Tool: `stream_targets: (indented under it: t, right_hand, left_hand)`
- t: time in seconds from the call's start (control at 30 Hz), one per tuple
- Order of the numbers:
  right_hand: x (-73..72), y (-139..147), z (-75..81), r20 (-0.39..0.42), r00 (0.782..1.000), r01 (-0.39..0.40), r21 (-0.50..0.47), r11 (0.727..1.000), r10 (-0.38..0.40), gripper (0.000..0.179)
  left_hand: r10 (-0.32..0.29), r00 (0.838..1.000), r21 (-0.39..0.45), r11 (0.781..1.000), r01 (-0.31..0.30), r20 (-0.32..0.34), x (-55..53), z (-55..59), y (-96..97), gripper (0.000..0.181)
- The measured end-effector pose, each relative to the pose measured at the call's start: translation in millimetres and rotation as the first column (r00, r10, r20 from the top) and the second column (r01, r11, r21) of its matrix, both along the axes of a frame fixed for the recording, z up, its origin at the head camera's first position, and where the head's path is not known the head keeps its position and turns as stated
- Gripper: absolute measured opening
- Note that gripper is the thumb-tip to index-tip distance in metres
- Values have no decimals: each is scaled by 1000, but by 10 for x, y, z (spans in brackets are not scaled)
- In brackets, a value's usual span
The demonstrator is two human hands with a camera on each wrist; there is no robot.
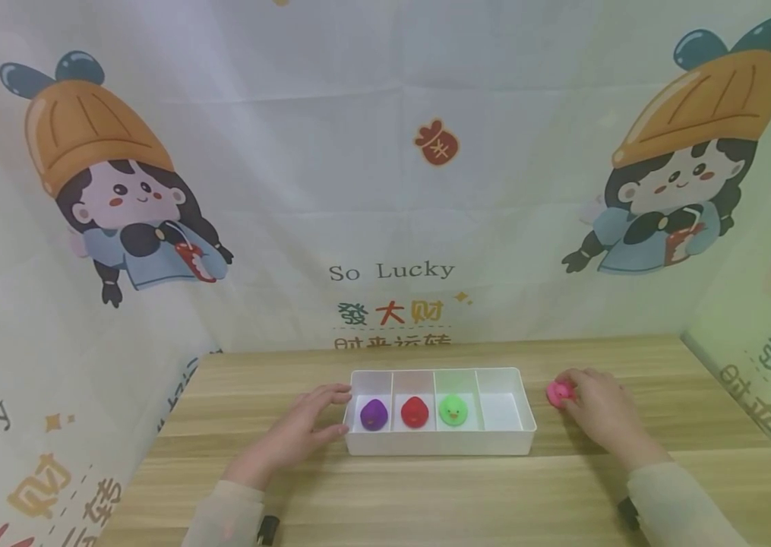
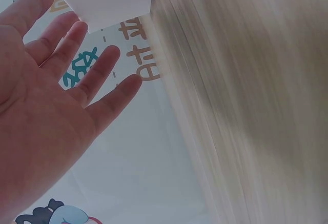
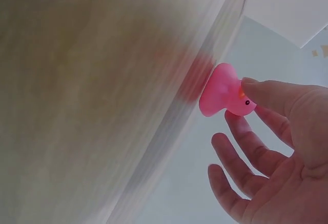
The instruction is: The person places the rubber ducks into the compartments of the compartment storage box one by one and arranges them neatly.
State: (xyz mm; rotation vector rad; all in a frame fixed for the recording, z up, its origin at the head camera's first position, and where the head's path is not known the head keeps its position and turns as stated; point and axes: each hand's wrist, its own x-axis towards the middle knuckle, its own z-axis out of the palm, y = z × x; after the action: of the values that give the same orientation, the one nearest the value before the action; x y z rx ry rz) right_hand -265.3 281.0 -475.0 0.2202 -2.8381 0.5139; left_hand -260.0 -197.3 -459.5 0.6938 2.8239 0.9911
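A white tray [image 1: 440,443] with a row of compartments stands on the table. From the left it holds a purple duck [image 1: 374,415], a red duck [image 1: 415,412] and a green duck [image 1: 453,410]; the rightmost compartment holds nothing. My left hand [image 1: 303,427] is at the tray's left end, its fingers spread and fairly straight; whether they touch the wall I cannot tell. To the right of the tray my right hand [image 1: 600,406] pinches a pink rubber duck [image 3: 223,90] by its head between thumb and fingers. The duck's base is at the tabletop.
The wooden table [image 1: 426,501] ends at the back against a printed cloth [image 1: 385,175], which also rises on both sides. A strip of tabletop lies between the tray and the pink duck.
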Motion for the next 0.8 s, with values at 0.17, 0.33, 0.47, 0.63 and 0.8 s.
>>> stream_targets:
  t: [0.17,0.33,0.47,0.63,0.8]
  right_hand:
    - [5,-1,-15,-42,999,-24,-1,1000,24,27]
    - [24,-15,5,-54,998,-28,-11,1000,28,28]
    - [30,-24,24,-65,997,-34,-18,999,33,30]
    - [36,-36,49,-93,995,-46,-9,999,45,31]
    - [47,-55,81,-95,995,-44,-8,999,43,32]
  left_hand:
    - [3,1000,-3,1000,-3,-2,0,-3,2,51]
    - [5,1000,-3,1000,-5,-2,-2,-2,4,51]
    - [8,1000,-5,1000,-8,0,3,5,6,51]
    - [10,1000,-2,1000,-10,2,8,18,10,51]
    - [10,1000,-1,1000,-10,3,16,27,15,51]
